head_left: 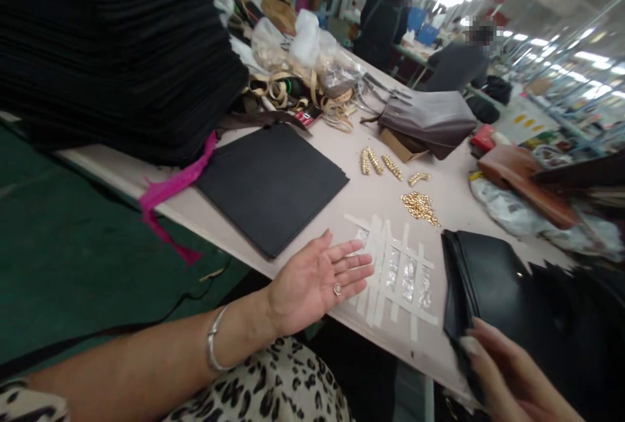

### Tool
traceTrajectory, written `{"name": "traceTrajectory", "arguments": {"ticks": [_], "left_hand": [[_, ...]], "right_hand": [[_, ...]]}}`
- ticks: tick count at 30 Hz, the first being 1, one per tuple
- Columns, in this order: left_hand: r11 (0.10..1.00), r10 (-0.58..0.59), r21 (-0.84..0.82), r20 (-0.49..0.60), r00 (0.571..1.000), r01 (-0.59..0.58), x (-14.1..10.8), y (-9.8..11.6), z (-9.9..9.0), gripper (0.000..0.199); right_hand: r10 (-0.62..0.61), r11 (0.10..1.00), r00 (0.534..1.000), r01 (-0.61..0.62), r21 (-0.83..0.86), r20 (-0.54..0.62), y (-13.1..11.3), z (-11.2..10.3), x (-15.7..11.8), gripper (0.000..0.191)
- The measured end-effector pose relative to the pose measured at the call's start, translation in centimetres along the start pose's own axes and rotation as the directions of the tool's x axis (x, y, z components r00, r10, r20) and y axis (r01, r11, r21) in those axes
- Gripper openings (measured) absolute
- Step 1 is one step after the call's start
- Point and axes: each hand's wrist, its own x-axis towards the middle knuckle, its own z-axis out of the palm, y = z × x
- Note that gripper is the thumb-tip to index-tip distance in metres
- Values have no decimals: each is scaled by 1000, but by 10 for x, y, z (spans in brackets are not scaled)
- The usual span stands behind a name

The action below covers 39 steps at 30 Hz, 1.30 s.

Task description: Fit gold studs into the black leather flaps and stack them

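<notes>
My left hand is held palm up over the table's near edge, its fingers stretched out and nothing in it. Under and beyond its fingertips, strips of whitish tape cross one another, with small clear plastic packets between them. At the lower right, my right hand is closed at the edge of a black leather piece, part of a pile of black leather pieces. Its fingers are partly blurred. A stack of flat black sheets lies left of centre.
Gold chains lie beyond the tape, with several coiled ones behind. A tall black stack stands at left, by a pink ribbon. Brown bags and plastic bags lie farther back. Two people work behind the table.
</notes>
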Motion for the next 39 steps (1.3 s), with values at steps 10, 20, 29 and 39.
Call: {"name": "traceTrajectory", "arguments": {"ticks": [10, 20, 29, 39], "left_hand": [[988, 141, 52, 104, 984, -147, -18, 14, -19, 79], [882, 405, 221, 94, 909, -416, -41, 33, -38, 69], [749, 661, 374, -385, 644, -547, -96, 61, -45, 43], [793, 606, 282, -459, 650, -540, -119, 75, -52, 39]], "right_hand": [[-791, 603, 537, 767, 220, 294, -159, 106, 40, 35], [-836, 541, 368, 676, 501, 407, -184, 148, 66, 16], [-615, 781, 689, 464, 418, 384, -236, 201, 140, 20], [-505, 859, 644, 316, 402, 574, -221, 220, 147, 23]]}}
